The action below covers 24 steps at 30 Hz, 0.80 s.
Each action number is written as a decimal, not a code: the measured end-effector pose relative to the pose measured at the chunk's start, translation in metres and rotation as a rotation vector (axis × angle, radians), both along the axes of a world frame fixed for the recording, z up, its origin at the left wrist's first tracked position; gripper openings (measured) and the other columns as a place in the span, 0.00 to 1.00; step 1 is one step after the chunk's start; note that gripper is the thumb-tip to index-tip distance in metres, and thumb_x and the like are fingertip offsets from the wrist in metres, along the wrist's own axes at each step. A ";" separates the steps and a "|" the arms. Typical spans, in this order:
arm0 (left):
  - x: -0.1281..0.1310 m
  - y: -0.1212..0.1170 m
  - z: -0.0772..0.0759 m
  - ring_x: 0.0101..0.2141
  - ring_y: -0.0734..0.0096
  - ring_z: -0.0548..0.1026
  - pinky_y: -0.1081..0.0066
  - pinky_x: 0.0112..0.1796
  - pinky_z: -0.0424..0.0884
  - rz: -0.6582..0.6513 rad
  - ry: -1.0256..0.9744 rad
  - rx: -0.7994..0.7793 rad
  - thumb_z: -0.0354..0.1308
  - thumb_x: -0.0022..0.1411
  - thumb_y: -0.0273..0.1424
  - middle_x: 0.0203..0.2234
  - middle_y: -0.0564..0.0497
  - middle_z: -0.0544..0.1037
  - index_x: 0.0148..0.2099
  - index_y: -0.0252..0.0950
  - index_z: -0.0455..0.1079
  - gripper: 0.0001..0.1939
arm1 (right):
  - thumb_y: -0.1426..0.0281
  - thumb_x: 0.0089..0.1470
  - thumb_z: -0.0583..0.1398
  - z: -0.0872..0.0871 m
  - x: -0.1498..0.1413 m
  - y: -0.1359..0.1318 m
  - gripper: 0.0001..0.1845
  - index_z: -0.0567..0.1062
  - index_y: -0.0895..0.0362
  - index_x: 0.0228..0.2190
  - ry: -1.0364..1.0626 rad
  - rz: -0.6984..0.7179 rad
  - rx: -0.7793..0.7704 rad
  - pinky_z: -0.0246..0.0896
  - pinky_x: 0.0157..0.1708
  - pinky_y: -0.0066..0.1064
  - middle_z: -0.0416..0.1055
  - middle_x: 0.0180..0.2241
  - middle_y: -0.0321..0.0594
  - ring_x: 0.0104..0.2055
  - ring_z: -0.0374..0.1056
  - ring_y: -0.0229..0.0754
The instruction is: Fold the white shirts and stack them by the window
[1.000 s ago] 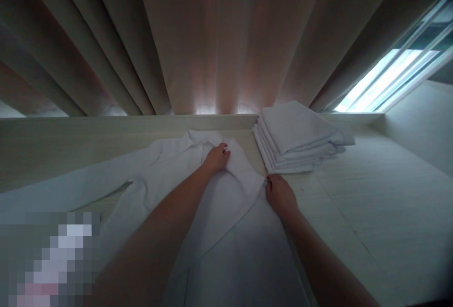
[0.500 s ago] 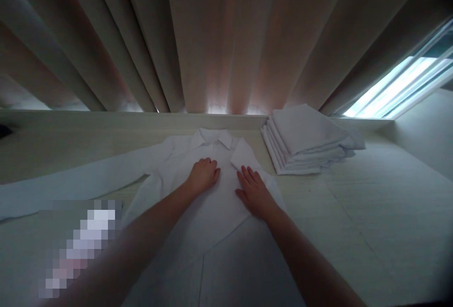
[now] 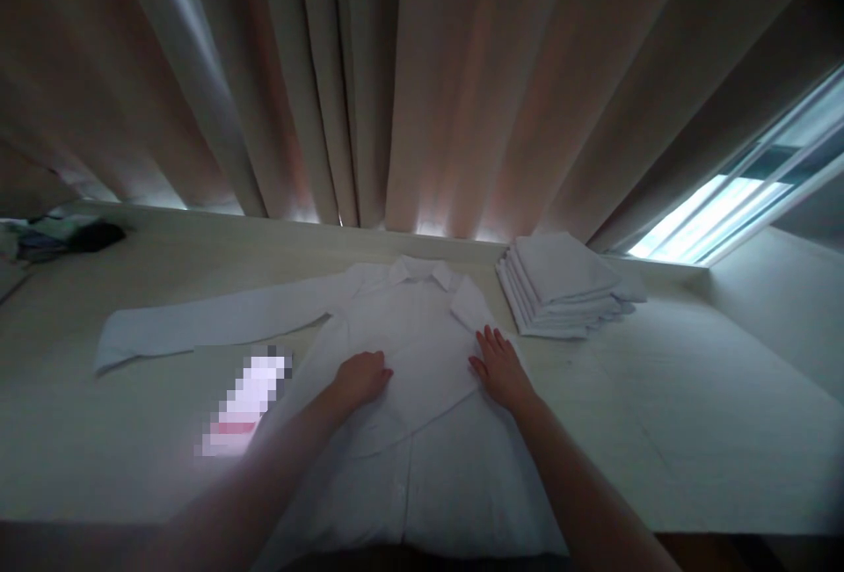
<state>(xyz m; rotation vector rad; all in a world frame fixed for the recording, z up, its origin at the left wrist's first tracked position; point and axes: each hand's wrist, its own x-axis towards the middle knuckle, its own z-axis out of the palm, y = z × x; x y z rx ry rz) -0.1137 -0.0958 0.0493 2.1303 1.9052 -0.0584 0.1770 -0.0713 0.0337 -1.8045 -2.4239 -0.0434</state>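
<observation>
A white collared shirt (image 3: 422, 405) lies spread on the pale table, its collar at the far end. One long sleeve (image 3: 230, 317) stretches out to the left, and the other side is folded inward across the body. My left hand (image 3: 361, 377) rests on the middle of the shirt with its fingers curled together on the fabric; their tips are partly hidden. At the folded right edge, below the shoulder, my right hand (image 3: 502, 372) lies flat with its fingers apart, pressing on the cloth.
A stack of folded white garments (image 3: 560, 286) stands at the back right. A pixelated bright object (image 3: 247, 401) lies left of the shirt. Dark and coloured cloth (image 3: 66, 236) sits at the far left. Curtains (image 3: 462, 97) hang behind the table's raised back edge, beside a window (image 3: 716, 203).
The view has shifted, showing more of the table's left side and front edge. My left hand has drawn slightly nearer and left over the shirt. My right hand stays flat on the folded edge.
</observation>
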 end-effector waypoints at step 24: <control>-0.032 -0.050 0.012 0.54 0.55 0.57 0.58 0.50 0.55 -0.122 0.109 0.270 0.44 0.59 0.39 0.55 0.40 0.60 0.55 0.36 0.58 0.23 | 0.62 0.58 0.45 -0.012 0.009 -0.024 0.29 0.54 0.64 0.56 -0.102 -0.095 -0.025 0.35 0.56 0.43 0.41 0.61 0.52 0.62 0.33 0.51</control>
